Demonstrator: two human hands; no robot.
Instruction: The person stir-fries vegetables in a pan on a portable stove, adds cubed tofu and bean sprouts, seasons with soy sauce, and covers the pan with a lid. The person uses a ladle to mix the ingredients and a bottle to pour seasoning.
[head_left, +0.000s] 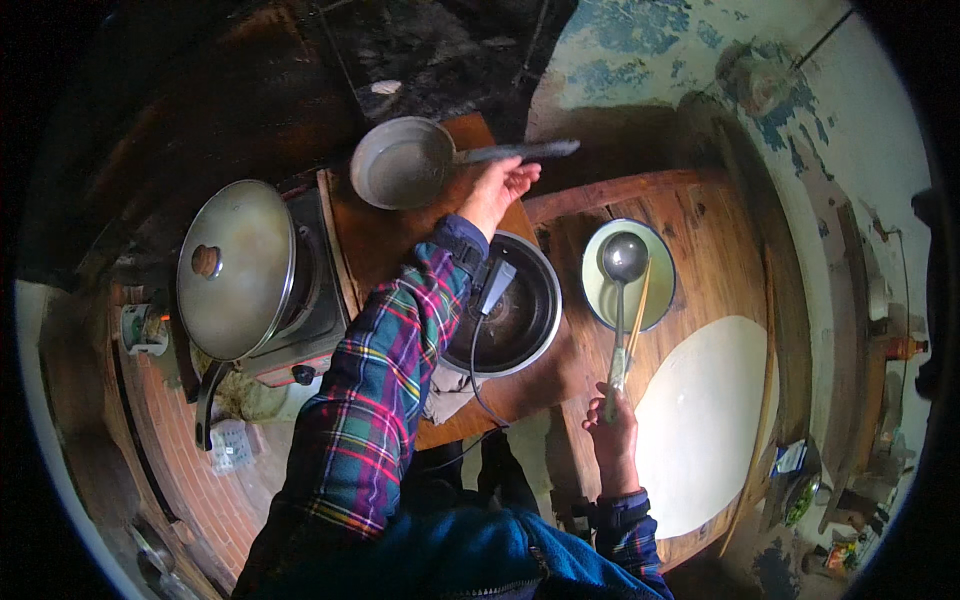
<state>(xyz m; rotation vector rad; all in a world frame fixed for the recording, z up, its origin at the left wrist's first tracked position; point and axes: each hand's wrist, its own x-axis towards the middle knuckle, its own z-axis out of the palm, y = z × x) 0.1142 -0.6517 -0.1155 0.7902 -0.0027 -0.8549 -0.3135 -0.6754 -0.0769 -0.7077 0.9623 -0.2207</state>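
My left hand (504, 187) is beside the dark handle (517, 151) of a small grey pan (403, 163), fingers loosely curled and apart. It lies against the handle's near side, without visibly wrapping it. My right hand (613, 431) grips the pale handle of a metal ladle (625, 257). A pair of wooden chopsticks (641, 304) runs alongside into the same hand. The ladle's head is over a cream enamel bowl (665, 292) with a dark blue rim. Below my left forearm sits a round black pan (525, 322), with a grey corded plug (498, 287) over it.
A lidded wok (240, 292) stands on a gas stove (289, 360) at left, its handle jutting toward me. A large pale round sheet (705, 420) lies on the wooden table (720, 240) at right. The plug's cord (480, 390) crosses the black pan's near rim.
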